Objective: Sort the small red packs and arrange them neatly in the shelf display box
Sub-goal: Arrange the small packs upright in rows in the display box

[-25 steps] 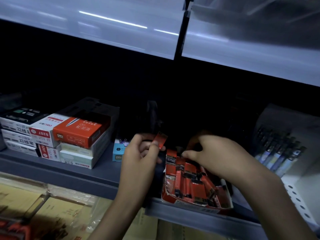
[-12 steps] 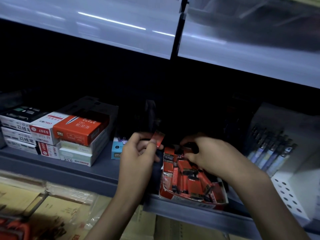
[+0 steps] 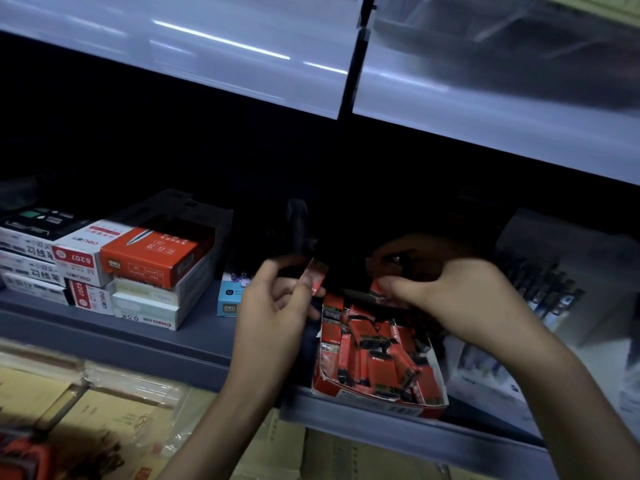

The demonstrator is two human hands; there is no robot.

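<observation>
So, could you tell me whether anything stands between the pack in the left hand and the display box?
Nothing solid lies between them: the left hand holds its red pack just beside the open display box. The right hand, pinching another pack, sits over the box's far end, and jumbled packs crowd the inside.

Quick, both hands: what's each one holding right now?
Left hand: pinches a small red pack.
Right hand: pinches a second red pack by the display box.

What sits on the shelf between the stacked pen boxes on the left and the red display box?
In the head view, a small light-blue box stands there, partly hidden by the left hand, which pinches a red pack.
</observation>
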